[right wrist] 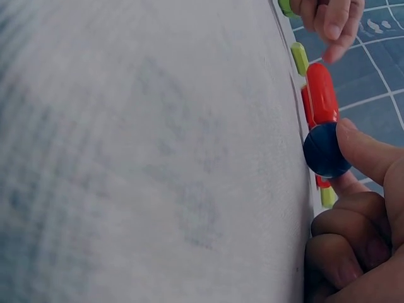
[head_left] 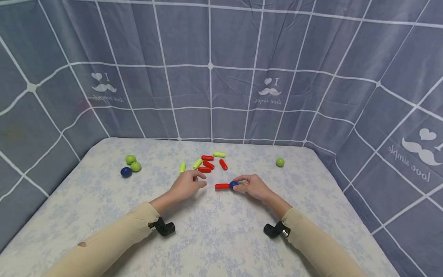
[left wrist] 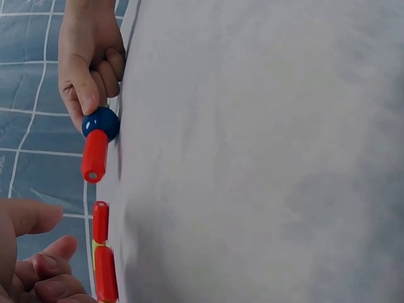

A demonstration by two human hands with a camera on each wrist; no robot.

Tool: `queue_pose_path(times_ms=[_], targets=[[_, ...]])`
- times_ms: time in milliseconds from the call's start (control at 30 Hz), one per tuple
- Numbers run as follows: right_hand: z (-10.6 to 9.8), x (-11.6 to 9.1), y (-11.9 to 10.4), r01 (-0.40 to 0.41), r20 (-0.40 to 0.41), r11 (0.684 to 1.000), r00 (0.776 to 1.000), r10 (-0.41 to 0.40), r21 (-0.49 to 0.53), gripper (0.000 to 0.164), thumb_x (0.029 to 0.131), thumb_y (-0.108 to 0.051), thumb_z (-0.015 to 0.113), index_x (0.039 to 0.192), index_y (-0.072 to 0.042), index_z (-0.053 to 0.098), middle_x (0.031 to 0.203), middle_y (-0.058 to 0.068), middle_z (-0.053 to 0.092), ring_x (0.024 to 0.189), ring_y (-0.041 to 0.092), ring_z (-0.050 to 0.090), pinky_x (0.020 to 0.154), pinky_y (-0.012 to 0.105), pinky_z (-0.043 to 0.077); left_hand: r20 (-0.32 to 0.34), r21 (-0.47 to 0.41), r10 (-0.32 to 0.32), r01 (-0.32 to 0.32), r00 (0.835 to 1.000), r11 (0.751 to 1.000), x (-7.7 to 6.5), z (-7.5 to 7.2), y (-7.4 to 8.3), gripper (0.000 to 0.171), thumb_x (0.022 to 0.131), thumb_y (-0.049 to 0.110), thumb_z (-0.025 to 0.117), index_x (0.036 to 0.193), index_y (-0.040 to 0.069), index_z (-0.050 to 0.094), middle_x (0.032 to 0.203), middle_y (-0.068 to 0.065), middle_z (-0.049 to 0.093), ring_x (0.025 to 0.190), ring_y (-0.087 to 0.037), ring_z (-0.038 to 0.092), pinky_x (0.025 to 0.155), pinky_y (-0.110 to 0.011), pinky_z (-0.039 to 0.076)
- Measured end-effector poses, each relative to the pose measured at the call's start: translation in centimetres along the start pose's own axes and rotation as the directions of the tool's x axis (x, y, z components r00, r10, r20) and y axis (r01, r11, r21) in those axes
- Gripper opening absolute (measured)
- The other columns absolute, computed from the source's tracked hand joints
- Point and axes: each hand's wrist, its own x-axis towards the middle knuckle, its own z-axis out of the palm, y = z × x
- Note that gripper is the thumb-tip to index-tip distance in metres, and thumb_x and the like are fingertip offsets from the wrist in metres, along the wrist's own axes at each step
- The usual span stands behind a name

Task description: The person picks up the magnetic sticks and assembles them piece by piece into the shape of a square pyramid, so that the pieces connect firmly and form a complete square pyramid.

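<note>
A blue ball is pinched between the thumb and index finger of my right hand. To the ball is joined a red rod, its free end pointing left toward my other hand. In the left wrist view, a small hole shows in the end of that red rod. My left hand is held left of the rod, thumb and index finger apart, with nothing between them. Just beyond it lie several loose red rods and yellow-green rods.
Two green balls and another blue ball lie on the left of the table. A single green ball sits at the back right. The patterned tablecloth ends at a grey-blue checked curtain.
</note>
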Motion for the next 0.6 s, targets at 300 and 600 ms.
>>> queue_pose_path(times_ms=[300, 600], targets=[[0.1, 0.2, 0.3, 0.001, 0.005, 1.000, 1.000, -0.001, 0.004, 0.037, 0.086, -0.033, 0.080, 0.120, -0.019, 0.074, 0.058, -0.005, 0.041, 0.055, 0.012, 0.036, 0.057, 0.028, 0.032, -0.057, -0.043, -0.049, 0.046, 0.997, 0.998, -1.6, -1.8, -1.9, 0.024, 0.093, 0.025, 0.071, 0.113, 0.011, 0.074, 0.065, -0.002, 0.050, 0.055, -0.016, 0.042, 0.052, -0.029, 0.035], [-0.1, 0.2, 0.5, -0.019, -0.003, 1.000, 1.000, 0.019, 0.002, 0.037, 0.086, -0.034, 0.080, 0.120, -0.020, 0.074, 0.060, -0.005, 0.041, 0.056, 0.012, 0.036, 0.057, 0.029, 0.031, -0.133, -0.068, -0.048, 0.040, 0.990, 0.997, -2.7, -3.9, -3.5, 0.027, 0.095, 0.025, 0.068, 0.117, 0.008, 0.072, 0.064, 0.000, 0.043, 0.053, -0.016, 0.038, 0.050, -0.029, 0.034]])
